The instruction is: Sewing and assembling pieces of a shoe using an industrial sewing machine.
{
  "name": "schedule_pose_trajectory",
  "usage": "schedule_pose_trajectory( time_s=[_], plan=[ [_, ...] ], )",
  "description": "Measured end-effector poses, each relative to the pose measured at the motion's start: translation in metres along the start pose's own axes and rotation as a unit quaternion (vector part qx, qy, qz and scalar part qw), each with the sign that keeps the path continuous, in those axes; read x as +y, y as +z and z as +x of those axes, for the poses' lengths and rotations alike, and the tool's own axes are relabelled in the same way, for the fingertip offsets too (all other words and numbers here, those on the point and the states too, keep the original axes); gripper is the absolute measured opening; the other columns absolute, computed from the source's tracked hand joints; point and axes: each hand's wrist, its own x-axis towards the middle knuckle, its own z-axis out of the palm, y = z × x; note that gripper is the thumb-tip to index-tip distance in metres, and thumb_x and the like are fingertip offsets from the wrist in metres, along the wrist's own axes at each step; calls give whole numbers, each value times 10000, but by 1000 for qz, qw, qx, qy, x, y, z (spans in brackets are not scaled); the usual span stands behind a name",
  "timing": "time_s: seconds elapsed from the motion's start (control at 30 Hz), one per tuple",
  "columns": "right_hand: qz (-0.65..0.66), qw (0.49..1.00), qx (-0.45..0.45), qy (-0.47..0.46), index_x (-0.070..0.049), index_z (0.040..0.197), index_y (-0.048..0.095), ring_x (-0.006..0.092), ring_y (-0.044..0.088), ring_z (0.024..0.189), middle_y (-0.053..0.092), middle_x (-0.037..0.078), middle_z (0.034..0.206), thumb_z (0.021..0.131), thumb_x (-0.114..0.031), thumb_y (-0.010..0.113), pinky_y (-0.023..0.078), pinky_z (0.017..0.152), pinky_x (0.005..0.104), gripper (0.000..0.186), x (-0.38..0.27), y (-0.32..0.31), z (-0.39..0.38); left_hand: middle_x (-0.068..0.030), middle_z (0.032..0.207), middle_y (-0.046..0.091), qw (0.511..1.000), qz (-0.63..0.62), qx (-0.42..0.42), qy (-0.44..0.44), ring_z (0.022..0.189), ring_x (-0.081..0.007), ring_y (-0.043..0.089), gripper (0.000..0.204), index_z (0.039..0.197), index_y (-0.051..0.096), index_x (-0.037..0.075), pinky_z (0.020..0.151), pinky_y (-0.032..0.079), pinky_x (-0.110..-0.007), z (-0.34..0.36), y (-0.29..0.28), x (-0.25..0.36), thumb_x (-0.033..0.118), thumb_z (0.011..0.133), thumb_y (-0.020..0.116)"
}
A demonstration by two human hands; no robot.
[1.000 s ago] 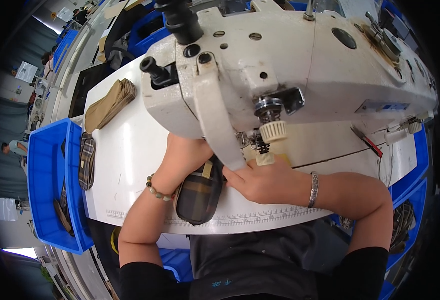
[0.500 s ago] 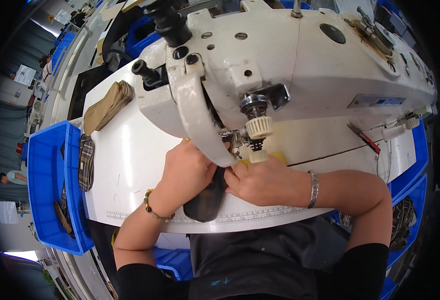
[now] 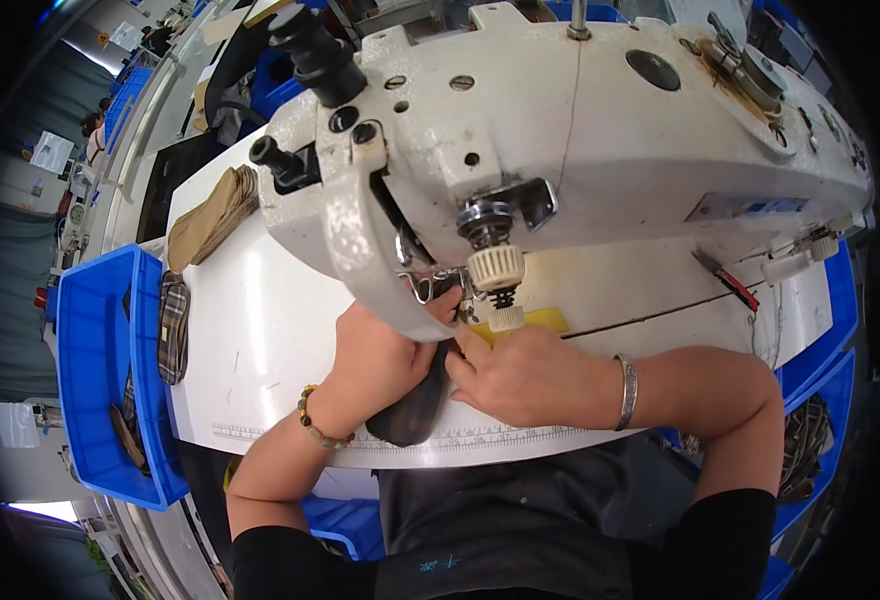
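Observation:
Both my hands are at the needle end of a white sewing machine, on a dark fabric piece with a rounded end. My left hand lies on the piece's left side, its fingers reaching under the machine's curved front lever and partly hidden by it. Beside it, my right hand pinches the right edge of the piece with thumb and forefinger near the presser foot. The rounded end hangs toward me, over the ruler strip on the table's front edge. A yellow strip lies flat just beyond my right hand.
A stack of tan fabric pieces and plaid pieces lie on the left of the white table. Next to them stands a blue bin holding fabric. Red-handled snips rest at the right. More blue bins are beyond my right arm.
The machine head appears slightly further left in view. My left hand's fingertips now show near the presser foot, and both hands stay on the fabric piece, which has barely shifted.

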Motion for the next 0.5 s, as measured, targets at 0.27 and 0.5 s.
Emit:
schedule_pose_trajectory(
  time_s=[0.27, 0.5],
  plan=[
    [-32, 999, 18, -16, 29, 839, 628, 208, 600, 537, 558, 118, 704, 770, -157, 615, 470, 417, 336, 199, -1, 7, -3, -145, 892, 545, 999, 14, -47, 18, 718, -326, 598, 302, 1038, 733, 48, 597, 489, -414, 3, -12, 5, 57, 742, 672],
    [-89, 996, -10, -7, 25, 830, 652, 190, 602, 553, 556, 97, 676, 747, -162, 626, 466, 422, 323, 206, 2, 5, -1, -149, 868, 593, 997, 50, -48, -18, 664, -337, 633, 265, 1010, 735, 46, 579, 505, -424, 6, -9, 4, 99, 757, 677]
  ],
)
